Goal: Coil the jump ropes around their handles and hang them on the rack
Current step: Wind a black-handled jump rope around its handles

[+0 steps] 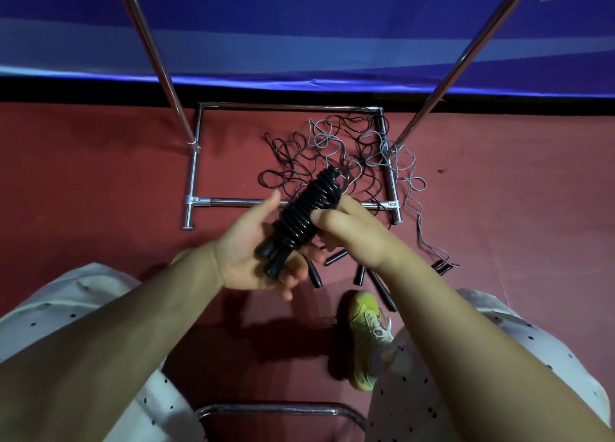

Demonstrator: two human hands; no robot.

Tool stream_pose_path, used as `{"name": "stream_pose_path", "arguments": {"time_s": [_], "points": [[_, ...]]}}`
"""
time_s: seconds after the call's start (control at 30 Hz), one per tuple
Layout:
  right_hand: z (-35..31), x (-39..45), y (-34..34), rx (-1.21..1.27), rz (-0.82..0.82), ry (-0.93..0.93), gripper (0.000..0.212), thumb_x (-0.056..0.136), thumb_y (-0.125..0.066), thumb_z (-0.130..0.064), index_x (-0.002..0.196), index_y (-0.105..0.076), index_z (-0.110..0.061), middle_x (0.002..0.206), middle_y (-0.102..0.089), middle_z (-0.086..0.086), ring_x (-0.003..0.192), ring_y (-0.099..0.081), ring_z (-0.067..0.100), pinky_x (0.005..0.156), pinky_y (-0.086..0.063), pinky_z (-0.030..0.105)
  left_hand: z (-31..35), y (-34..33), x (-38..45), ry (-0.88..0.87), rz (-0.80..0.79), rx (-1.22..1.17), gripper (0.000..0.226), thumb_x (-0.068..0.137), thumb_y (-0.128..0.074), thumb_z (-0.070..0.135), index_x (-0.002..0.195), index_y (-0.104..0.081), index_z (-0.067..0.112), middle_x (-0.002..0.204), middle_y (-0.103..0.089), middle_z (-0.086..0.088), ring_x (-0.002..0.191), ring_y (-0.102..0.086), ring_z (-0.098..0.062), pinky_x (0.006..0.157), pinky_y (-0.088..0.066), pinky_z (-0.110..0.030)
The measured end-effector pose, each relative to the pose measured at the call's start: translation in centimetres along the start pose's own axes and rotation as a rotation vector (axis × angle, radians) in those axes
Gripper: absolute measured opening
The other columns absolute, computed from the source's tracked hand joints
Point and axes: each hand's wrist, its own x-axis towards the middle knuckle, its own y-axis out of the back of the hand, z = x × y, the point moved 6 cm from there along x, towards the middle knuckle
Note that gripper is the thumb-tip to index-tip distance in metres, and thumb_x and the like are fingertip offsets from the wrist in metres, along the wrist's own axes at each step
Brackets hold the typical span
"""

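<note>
Both hands meet mid-frame: left hand cradles the coiled jump rope from seven o'clock, right hand grips it from three o'clock, rack beyond at twelve

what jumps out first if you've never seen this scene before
Dead centre, a black jump rope wound tightly around its paired handles is held between the left hand and the right hand. Just beyond it, a tangle of loose black and grey ropes sprawls on the red floor inside the chrome rack base, and a yellow-green shoe sits lower right.
</note>
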Motion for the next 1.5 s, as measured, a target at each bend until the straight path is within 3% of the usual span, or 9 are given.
{"name": "stream_pose_path", "arguments": {"time_s": [0.17, 0.37, 0.47, 0.77, 1.07, 1.2, 1.37, 1.43, 1.5], "points": [[0.8, 0.2, 0.2, -0.031, 0.027, -0.054, 0.024, 0.084, -0.038, -0.034, 0.066, -0.047, -0.020, 0.052, -0.046, -0.015, 0.049, -0.037, 0.001, 0.049, -0.031, 0.019, 0.2, -0.4, 0.5, -0.007, 0.075, 0.017, 0.081, 0.071, -0.022, 0.080, 0.063, -0.062, 0.010, 0.039, -0.034, 0.003, 0.033, -0.035, -0.013, 0.043, -0.040, -0.023], [2.5, 0.7, 0.1, -0.094, -0.006, -0.147, 0.048, 0.102, -0.031, -0.043, 0.083, -0.056, -0.007, 0.050, -0.041, -0.015, 0.041, -0.030, 0.000, 0.044, -0.027, 0.016, 1.0, 1.4, 0.6, -0.089, 0.377, 0.239, 0.080, 0.078, -0.014, 0.081, 0.065, -0.051, 0.011, 0.043, -0.032, 0.001, 0.037, -0.032, -0.015, 0.050, -0.031, -0.026], [2.8, 0.9, 0.5, -0.172, 0.049, -0.212, 0.050, 0.103, -0.031, -0.044, 0.066, -0.049, -0.015, 0.039, -0.035, -0.015, 0.037, -0.027, 0.001, 0.045, -0.026, 0.022, 1.4, 1.9, 0.6, -0.104, 0.477, 0.300, 0.080, 0.086, -0.008, 0.076, 0.065, -0.049, 0.011, 0.043, -0.032, 0.001, 0.038, -0.032, -0.016, 0.049, -0.031, -0.026], [3.7, 0.3, 1.2, -0.431, 0.158, -0.353, 0.065, 0.096, -0.035, -0.057, 0.055, -0.056, -0.012, 0.047, -0.062, 0.005, 0.061, -0.066, 0.024, 0.073, -0.050, 0.034, 3.1, 3.5, -0.1, -0.292, 0.740, 0.643, 0.060, 0.098, -0.021, 0.058, 0.068, -0.048, 0.013, 0.045, -0.042, 0.001, 0.043, -0.038, -0.017, 0.051, -0.040, -0.029], [3.7, 0.5, 0.0, -0.136, 0.146, -0.378, 0.056, 0.102, -0.030, -0.049, 0.072, -0.058, -0.010, 0.036, -0.039, -0.010, 0.032, -0.037, 0.007, 0.046, -0.045, 0.029, 3.9, 4.5, -0.8, -0.336, 0.856, 0.990, 0.060, 0.084, -0.029, 0.069, 0.088, -0.053, 0.015, 0.069, -0.057, 0.003, 0.070, -0.055, -0.022, 0.079, -0.049, -0.043], [3.0, 0.2, 0.4, -0.132, 0.146, -0.419, 0.068, 0.094, -0.021, -0.067, 0.074, -0.059, -0.014, 0.034, -0.036, -0.013, 0.034, -0.035, 0.003, 0.044, -0.034, 0.021, 3.4, 3.7, -0.4, -0.265, 0.795, 1.128, 0.033, 0.098, -0.033, 0.047, 0.113, -0.040, 0.019, 0.099, -0.057, -0.002, 0.095, -0.053, -0.023, 0.081, -0.039, -0.033], [3.0, 0.3, 1.3, -0.145, 0.263, -0.416, 0.045, 0.094, -0.042, -0.056, 0.065, -0.053, -0.022, 0.035, -0.044, -0.018, 0.043, -0.040, 0.008, 0.043, -0.034, 0.021, 2.4, 3.0, 0.3, -0.226, 0.613, 1.116, 0.064, 0.087, -0.035, 0.063, 0.136, -0.028, 0.023, 0.124, -0.050, 0.000, 0.116, -0.048, -0.016, 0.090, -0.035, -0.028], [2.6, 0.3, 1.7, -0.143, 0.291, -0.392, 0.040, 0.092, -0.047, -0.046, 0.063, -0.053, -0.020, 0.036, -0.043, -0.014, 0.040, -0.039, 0.008, 0.045, -0.033, 0.023, 2.4, 2.8, 0.4, -0.250, 0.551, 1.002, 0.074, 0.074, -0.031, 0.072, 0.132, -0.036, 0.026, 0.121, -0.055, 0.000, 0.113, -0.051, -0.017, 0.095, -0.040, -0.031], [2.2, 0.2, 1.9, -0.113, 0.280, -0.343, 0.037, 0.091, -0.050, -0.040, 0.061, -0.050, -0.019, 0.036, -0.042, -0.013, 0.035, -0.036, 0.002, 0.048, -0.029, 0.026, 2.5, 2.3, 0.3, -0.294, 0.440, 0.733, 0.058, 0.079, -0.038, 0.066, 0.114, -0.053, 0.022, 0.106, -0.064, -0.005, 0.098, -0.059, -0.020, 0.082, -0.048, -0.026]]}}
